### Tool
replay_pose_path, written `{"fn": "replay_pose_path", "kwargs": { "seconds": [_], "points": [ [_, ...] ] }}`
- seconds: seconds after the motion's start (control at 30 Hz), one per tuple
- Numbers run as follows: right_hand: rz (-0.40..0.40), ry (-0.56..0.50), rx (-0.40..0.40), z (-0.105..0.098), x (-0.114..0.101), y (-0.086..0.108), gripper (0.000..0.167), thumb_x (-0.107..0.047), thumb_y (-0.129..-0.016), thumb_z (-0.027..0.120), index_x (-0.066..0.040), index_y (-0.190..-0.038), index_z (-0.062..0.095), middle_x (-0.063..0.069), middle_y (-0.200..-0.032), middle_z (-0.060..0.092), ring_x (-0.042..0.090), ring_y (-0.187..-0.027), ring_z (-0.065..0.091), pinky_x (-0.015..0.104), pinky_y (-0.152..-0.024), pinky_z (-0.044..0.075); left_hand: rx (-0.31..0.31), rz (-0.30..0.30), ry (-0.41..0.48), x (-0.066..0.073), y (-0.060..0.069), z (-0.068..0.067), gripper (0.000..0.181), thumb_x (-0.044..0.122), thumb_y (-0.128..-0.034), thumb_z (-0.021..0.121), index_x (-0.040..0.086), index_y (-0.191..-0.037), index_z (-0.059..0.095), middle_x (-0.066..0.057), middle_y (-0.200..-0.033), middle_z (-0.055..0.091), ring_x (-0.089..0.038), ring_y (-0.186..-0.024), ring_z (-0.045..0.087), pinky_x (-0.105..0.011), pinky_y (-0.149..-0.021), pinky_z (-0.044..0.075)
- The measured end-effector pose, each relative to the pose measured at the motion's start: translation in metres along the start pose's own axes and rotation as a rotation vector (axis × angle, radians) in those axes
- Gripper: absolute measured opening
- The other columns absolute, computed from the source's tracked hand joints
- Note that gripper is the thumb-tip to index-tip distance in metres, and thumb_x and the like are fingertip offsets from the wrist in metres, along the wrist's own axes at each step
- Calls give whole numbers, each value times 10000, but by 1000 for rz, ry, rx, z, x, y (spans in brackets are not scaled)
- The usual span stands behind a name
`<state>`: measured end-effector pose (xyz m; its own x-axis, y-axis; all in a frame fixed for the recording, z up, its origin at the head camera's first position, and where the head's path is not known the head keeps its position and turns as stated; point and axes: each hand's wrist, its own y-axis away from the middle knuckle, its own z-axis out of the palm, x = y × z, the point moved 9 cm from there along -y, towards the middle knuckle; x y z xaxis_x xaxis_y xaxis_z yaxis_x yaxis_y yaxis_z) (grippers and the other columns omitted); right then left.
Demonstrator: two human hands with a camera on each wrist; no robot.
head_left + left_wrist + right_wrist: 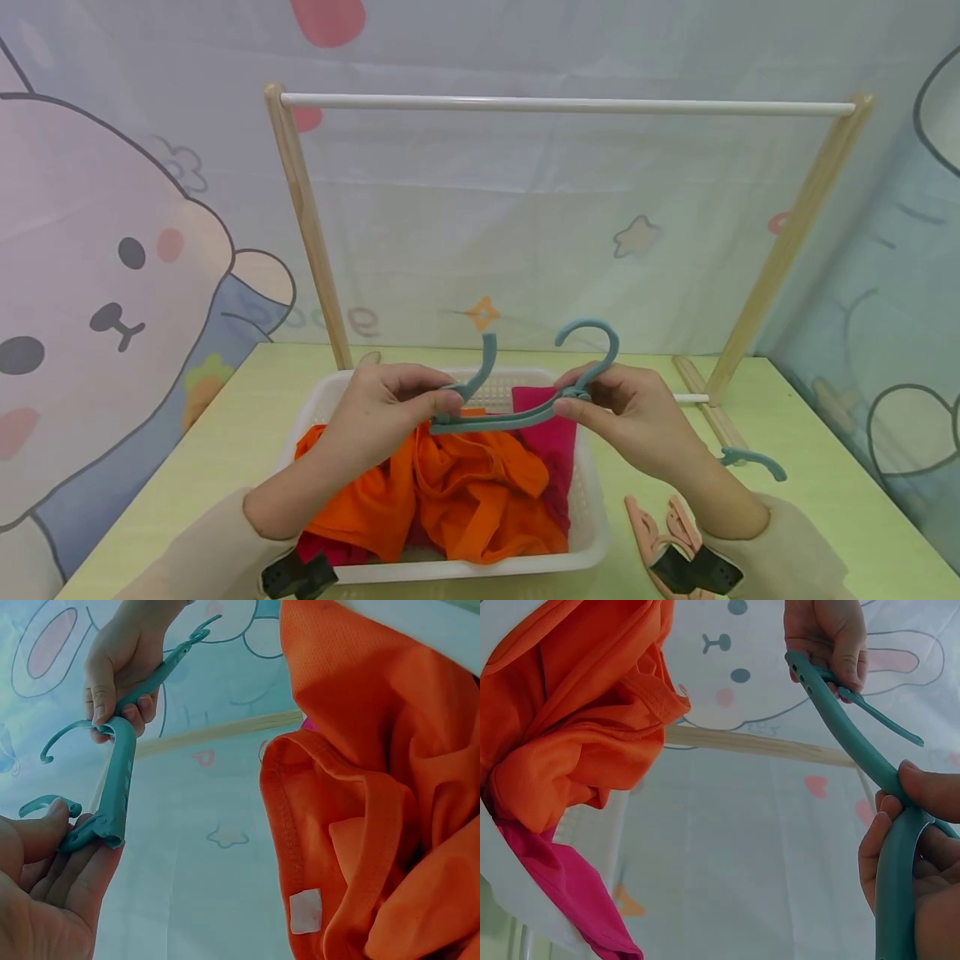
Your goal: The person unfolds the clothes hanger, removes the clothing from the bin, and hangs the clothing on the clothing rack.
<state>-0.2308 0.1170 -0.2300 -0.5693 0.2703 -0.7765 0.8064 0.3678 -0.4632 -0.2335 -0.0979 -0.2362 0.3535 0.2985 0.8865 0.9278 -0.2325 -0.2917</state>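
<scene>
Both hands hold a teal plastic hanger [487, 423] up above a white basket [600, 533]. My left hand [390, 407] pinches one end of it, by an upright curved piece. Further along, near the large hook, my right hand [637, 417] grips the hanger's middle between thumb and fingers. In the right wrist view the hanger [844, 727] bends at the right hand [937, 877] and runs on below it. Crumpled orange cloth [480, 492] lies in the basket with magenta cloth [553, 450].
Behind the basket stands a rack with wooden posts [795, 233] and a white top rail [562, 104]. Peach-pink plastic pieces [645, 533] lie on the pale table [225, 433], right of the basket, partly hidden by the right wrist. A printed cloth backdrop surrounds the table.
</scene>
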Motion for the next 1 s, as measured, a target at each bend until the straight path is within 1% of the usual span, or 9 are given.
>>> {"fn": "replay_pose_path", "kwargs": {
  "seconds": [0.03, 0.07, 0.23, 0.33, 0.43, 0.53, 0.63, 0.83, 1.0],
  "points": [
    [-10, 2, 9, -1, 0, 0, 132, -31, -872, 692, -5, -1002, 693, -39, -819, 648, 126, -680, 611, 229, -645, 514, 5, -4, 5, 0, 0, -1, 161, 89, -845, 729, -24, -959, 738, -114, -798, 728, -166, -731, 673, -328, -760, 537],
    [-22, 3, 18, -2, -1, 0, 132, -23, -870, 692, -3, -1000, 692, -46, -819, 649, 126, -678, 607, 226, -640, 512, 8, -14, 10, -1, 0, -1, 167, 92, -845, 730, -24, -964, 737, -112, -799, 728, -168, -726, 664, -328, -678, 552],
    [-63, 4, 57, -5, -4, 1, 132, 1, -861, 693, 7, -992, 692, -79, -808, 643, 121, -654, 572, 214, -600, 485, 50, -23, 18, -2, 2, -7, 197, 139, -837, 744, -8, -968, 739, -92, -821, 732, -156, -758, 672, -331, -738, 557],
    [-81, 6, 83, -10, -5, 1, 130, 11, -855, 695, 12, -985, 691, -89, -784, 627, 114, -623, 535, 219, -558, 451, 89, -21, 36, -1, 3, -13, 205, 119, -845, 735, -27, -989, 731, -90, -846, 734, -126, -775, 695, -329, -782, 566],
    [-91, 0, 106, -14, -6, 1, 130, 21, -849, 696, 24, -978, 682, -95, -778, 624, 109, -603, 512, 223, -536, 432, 117, -16, 77, -1, 3, -17, 205, 69, -857, 715, -63, -1015, 714, -109, -857, 734, -106, -749, 701, -303, -777, 569],
    [-87, -13, 122, -17, -6, 1, 129, 24, -848, 697, 28, -976, 678, -99, -786, 638, 109, -608, 529, 207, -550, 453, 140, -5, 102, 0, 5, -20, 211, 41, -864, 702, -84, -1034, 699, -120, -853, 733, -88, -726, 696, -264, -771, 565],
    [-79, -18, 133, -18, -5, 1, 132, 26, -851, 692, 44, -981, 672, -100, -786, 646, 99, -620, 560, 192, -573, 482, 163, -5, 123, -1, 6, -23, 218, 39, -866, 701, -92, -1040, 692, -92, -830, 732, -91, -726, 689, -242, -771, 560],
    [-20, 4, 172, -22, -2, 1, 150, 26, -861, 683, 76, -1003, 670, -131, -801, 655, 71, -677, 643, 197, -661, 547, 203, -30, 150, -5, 6, -28, 232, 58, -872, 701, -84, -1054, 693, -43, -823, 730, -111, -765, 698, -256, -785, 560],
    [16, 2, 211, -26, -2, 1, 165, 13, -861, 690, 84, -1009, 672, -146, -797, 670, 68, -682, 653, 202, -666, 548, 230, -59, 189, -7, 5, -29, 264, 86, -878, 700, -81, -1082, 683, -31, -842, 736, -112, -785, 713, -262, -811, 553]
  ]
}}
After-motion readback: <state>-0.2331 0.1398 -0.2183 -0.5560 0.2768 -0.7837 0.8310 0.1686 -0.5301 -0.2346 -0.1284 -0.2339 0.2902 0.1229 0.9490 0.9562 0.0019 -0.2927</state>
